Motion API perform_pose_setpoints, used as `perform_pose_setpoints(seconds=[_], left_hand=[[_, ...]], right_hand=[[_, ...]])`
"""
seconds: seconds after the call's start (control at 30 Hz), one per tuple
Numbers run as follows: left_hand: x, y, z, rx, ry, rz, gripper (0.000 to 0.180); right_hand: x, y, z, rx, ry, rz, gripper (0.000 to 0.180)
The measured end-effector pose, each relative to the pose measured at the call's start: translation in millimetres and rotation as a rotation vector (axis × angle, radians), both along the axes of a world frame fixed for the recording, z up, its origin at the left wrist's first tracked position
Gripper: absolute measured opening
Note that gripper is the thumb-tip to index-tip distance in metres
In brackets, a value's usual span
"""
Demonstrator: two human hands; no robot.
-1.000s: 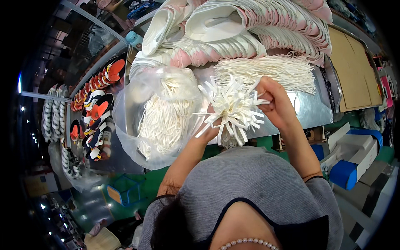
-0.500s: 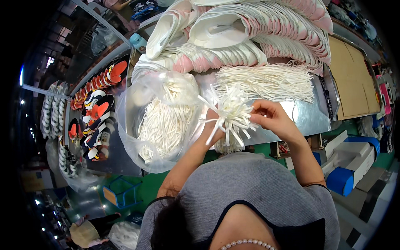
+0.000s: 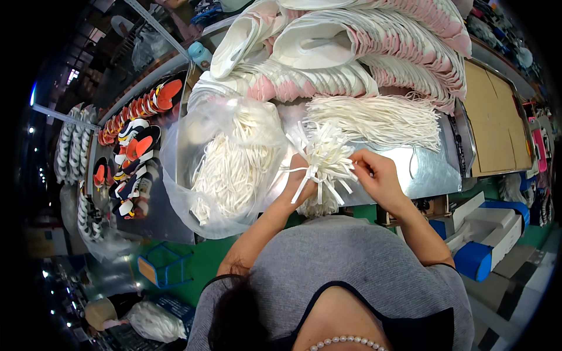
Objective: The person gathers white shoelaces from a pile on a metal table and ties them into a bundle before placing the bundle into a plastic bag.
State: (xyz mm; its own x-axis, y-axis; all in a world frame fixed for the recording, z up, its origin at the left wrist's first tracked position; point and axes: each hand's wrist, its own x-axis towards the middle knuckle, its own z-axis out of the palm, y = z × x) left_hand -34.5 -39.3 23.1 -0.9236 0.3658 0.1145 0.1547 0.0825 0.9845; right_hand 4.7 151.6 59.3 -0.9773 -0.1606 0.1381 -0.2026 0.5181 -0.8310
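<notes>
My left hand (image 3: 297, 180) is closed around a bunch of white shoelaces (image 3: 325, 151) in front of my chest. Their loose ends fan out above the fist, and the rest of the bunch hangs below it. At the right edge of this bunch, the thumb and fingers of my right hand (image 3: 379, 180) pinch together on a lace end. Left of my hands, a clear plastic bag (image 3: 175, 167) lies opened around a heap of white laces (image 3: 234, 175). Beyond them, a long pile of white laces (image 3: 374, 120) rests on the metal tabletop (image 3: 433, 171).
Nested rows of white and pink shoe uppers (image 3: 404, 44) are stacked at the back. Cardboard (image 3: 497, 123) lies at the right. Orange, black and white shoe parts (image 3: 140, 146) fill the left side, near a light-blue bottle (image 3: 199, 54). A blue-framed stool (image 3: 164, 266) stands on the green floor.
My head view has shifted slightly. The left fist still grips the lace bunch, and the right fingers have drawn a little lower along its right edge.
</notes>
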Motion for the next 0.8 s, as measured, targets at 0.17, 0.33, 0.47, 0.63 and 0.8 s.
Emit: perform_pose_setpoints(seconds=[0.17,0.33,0.47,0.63,0.8], left_hand=[[3,4,3,0.077,-0.160,0.022,0.029],[6,9,12,0.211,-0.291,-0.015,0.028],[-6,-2,7,-0.223,-0.118,-0.150,0.027],[2,-1,3,-0.071,-0.154,-0.103,0.028],[6,4,2,0.165,-0.418,-0.013,0.025]], right_hand=[[-36,0,23,-0.667,-0.112,-0.174,0.017],[-51,-6,15,-0.504,-0.180,0.102,0.012],[-46,-12,0,-0.920,-0.391,0.031,0.015],[-42,-24,-2,-1.109,-0.454,-0.059,0.015],[-38,-17,-8,-0.985,-0.406,-0.017,0.009]])
